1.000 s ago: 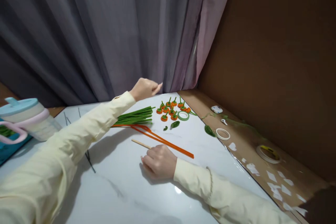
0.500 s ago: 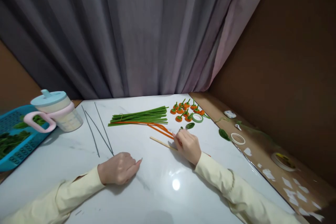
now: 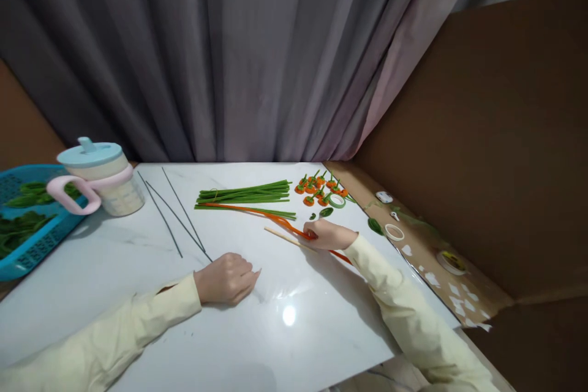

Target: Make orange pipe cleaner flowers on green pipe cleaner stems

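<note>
Surface: white marbled table top (image 3: 138, 269), glossy.
Far left: lidded cup with pink handle (image 3: 98, 177); blue basket (image 3: 27, 245) at the edge.
Left of centre: thin dark wires (image 3: 177, 220), lying flat.
Centre back: green stems bundle (image 3: 243, 193); orange pipe cleaners (image 3: 257, 211); wooden stick (image 3: 282, 237).
Right back: small orange flowers (image 3: 319, 187); green tape ring (image 3: 337, 201); loose leaves (image 3: 326, 212).

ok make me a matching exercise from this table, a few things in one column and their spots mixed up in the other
Things:
1. right hand
2. left hand
3. lidded jug
4. green tape roll

Places:
A. beside the blue basket, far left
B. resting on the white table by the thin dark wires
C. next to the small orange pieces
D. on the orange stems

Pairs: 1-D, 2-B, 3-A, 4-C
</note>
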`<state>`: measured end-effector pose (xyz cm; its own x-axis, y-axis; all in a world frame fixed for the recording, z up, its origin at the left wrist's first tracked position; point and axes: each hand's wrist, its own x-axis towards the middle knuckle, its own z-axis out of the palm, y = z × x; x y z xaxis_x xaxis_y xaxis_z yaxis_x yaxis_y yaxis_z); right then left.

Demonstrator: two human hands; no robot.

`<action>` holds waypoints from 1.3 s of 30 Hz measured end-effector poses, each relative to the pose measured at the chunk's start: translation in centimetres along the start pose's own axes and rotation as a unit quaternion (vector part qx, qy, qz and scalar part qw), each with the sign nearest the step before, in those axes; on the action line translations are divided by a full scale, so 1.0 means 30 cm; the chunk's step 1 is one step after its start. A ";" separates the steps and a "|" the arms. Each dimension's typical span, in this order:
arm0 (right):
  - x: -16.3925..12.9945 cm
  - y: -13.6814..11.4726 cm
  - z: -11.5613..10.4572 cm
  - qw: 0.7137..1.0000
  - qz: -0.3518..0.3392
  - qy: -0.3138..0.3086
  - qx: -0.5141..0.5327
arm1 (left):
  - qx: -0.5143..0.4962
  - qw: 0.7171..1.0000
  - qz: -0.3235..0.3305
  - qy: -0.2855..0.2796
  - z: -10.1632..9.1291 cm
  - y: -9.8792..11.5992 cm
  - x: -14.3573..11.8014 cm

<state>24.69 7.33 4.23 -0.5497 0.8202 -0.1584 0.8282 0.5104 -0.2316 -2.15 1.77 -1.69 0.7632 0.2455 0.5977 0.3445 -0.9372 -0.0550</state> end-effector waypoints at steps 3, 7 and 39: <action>-0.071 -0.072 -0.053 0.999 -0.035 -0.013 0.039 | -0.216 0.940 -0.265 -0.016 -0.032 0.020 0.047; -0.160 -0.204 -0.042 0.990 -0.086 0.026 0.104 | -0.466 0.748 -0.473 -0.004 -0.078 0.029 0.128; 0.058 -0.372 -0.168 0.683 -0.143 0.341 0.630 | -0.294 0.864 -0.401 0.075 -0.343 -0.062 0.295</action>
<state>15.04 4.36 11.37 -0.1344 0.8826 0.4506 -0.2893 0.4000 -0.8697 -1.66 3.14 11.93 0.3131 0.8816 0.3533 0.3586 -0.4542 0.8156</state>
